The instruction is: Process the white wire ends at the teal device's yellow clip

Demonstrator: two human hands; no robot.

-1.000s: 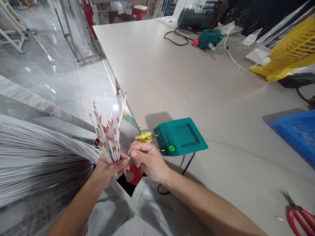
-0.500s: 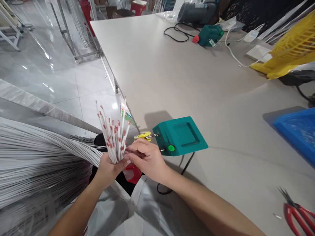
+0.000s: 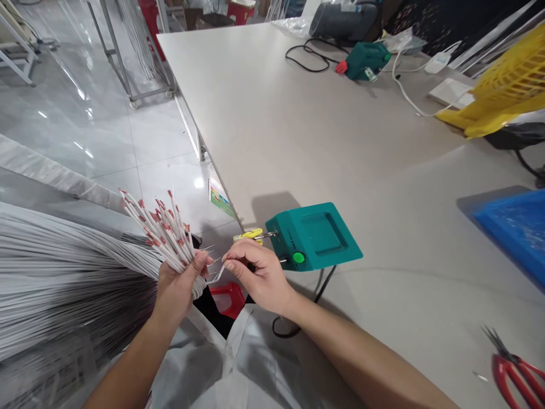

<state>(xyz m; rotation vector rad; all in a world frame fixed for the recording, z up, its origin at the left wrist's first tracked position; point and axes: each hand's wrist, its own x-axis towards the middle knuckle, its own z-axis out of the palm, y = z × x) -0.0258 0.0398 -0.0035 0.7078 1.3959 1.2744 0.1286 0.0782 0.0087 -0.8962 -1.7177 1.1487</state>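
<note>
Left hand (image 3: 181, 287) was wrapped round a wire bundle (image 3: 166, 227), thumb across the front. Bundle's long axis slanted: red-tipped ends up, away from the body and leftward. Right hand (image 3: 259, 275) had a narrow thumb-and-finger pinch on a single wire (image 3: 218, 275), close to its reddish end; exact contact partly hidden by the fingers. That wire bent out from the bundle's lower right side and ran right and slightly up, across the gap to the pinch, so the bundle lay left of the right hand's grip, near but apart.

Red stool (image 3: 232, 295) showed below the hands. Big wire pile (image 3: 76, 255) spread off to the left.

Just past the right knuckles: yellow clip (image 3: 249, 234), on a metal prong of the green box (image 3: 304, 227) at the table (image 3: 272, 125) edge. Right hand was the nearer one to both. A second prong was mostly behind that hand.

Red-handled tool (image 3: 517, 366) and blue tray (image 3: 515, 213) sat well off right; another green box (image 3: 366, 59) farther back.
</note>
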